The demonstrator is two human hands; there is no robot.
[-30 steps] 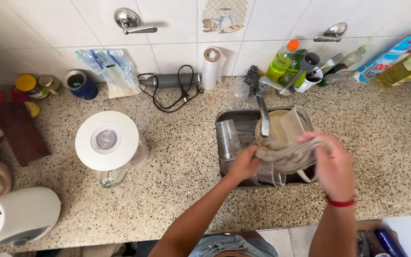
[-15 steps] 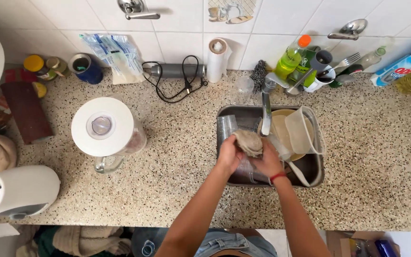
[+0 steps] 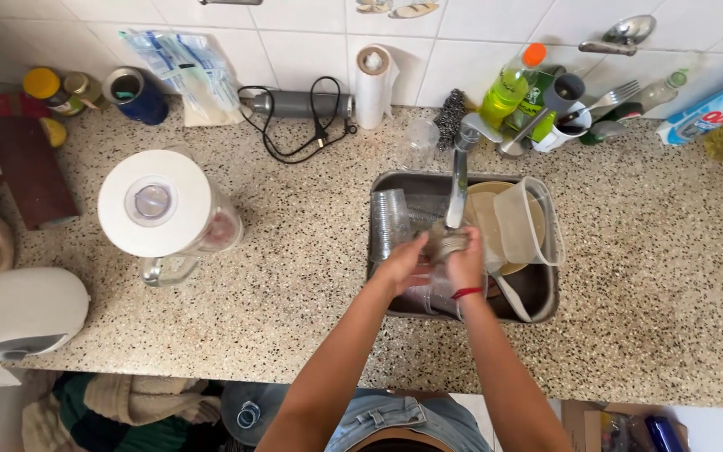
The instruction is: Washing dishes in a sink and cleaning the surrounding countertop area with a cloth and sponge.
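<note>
In the sink (image 3: 546, 303) let into the right half of the counter (image 3: 294, 285), both hands meet under the tap (image 3: 458, 180). The left hand (image 3: 403, 264) and the right hand (image 3: 464, 264) are closed together around a small wet bundle (image 3: 443, 244), greyish and bunched; whether it is a cloth or a scouring pad cannot be told, since the fingers cover most of it. A red band circles the right wrist. Below the hands lies something clear, glass or plastic, its outline lost in glare and behind the forearms.

A ribbed clear tumbler (image 3: 390, 222) lies at the sink's left wall. At the right, a translucent measuring jug (image 3: 522, 224) leans over a pale plate (image 3: 485, 209), which is half hidden by it.

Near the counter's left edge stands a blender (image 3: 161, 205) with a white lid, and a white appliance (image 3: 18, 311) is cut off by the frame. Along the back edge are a paper roll (image 3: 374, 84), a grey stick tool with a black cord (image 3: 303, 105), a green bottle (image 3: 505, 92) and a cup of cutlery (image 3: 562, 125). At the far right of that edge, a box and a bottle are cropped.
</note>
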